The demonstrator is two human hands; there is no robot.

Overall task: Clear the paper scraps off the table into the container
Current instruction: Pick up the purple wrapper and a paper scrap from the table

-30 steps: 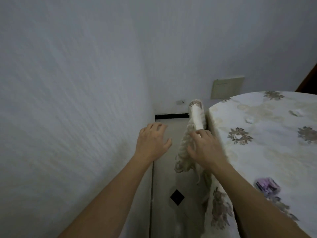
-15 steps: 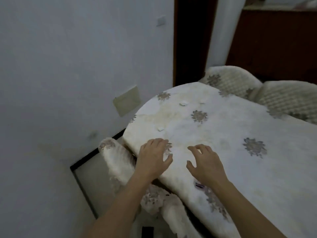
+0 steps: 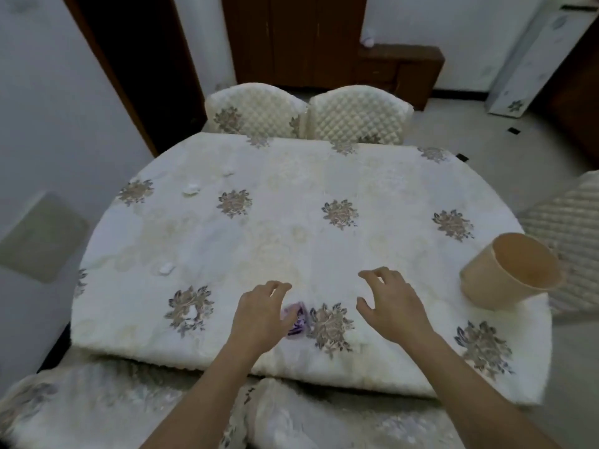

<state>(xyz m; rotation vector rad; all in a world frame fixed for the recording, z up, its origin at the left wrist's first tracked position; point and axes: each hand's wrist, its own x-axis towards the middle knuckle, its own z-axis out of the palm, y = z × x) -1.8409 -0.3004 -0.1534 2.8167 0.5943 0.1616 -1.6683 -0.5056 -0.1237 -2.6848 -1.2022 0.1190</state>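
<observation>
In the head view, the left hand [image 3: 262, 314] and the right hand [image 3: 393, 304] hover over the near edge of the table [image 3: 291, 241], both spread with fingers loosely curled and nothing held in either. Small white paper scraps lie scattered on the flowered cloth: one near the left edge [image 3: 166, 268], one on a flower print [image 3: 192, 312], and two more far off to the left [image 3: 191, 188] [image 3: 228, 172]. A purple crumpled scrap [image 3: 296, 320] sits just beside the left hand's fingertips. The beige container [image 3: 505, 273] stands at the right edge, well apart from most of the scraps. The scraps look very light, soft and already creased, so they should crush harmlessly; a fingertip pinch from above seems the likely hold, though the padded cloth may give under pressure and a draught from a quick hand could shift them. The white ones blend into the cloth.
</observation>
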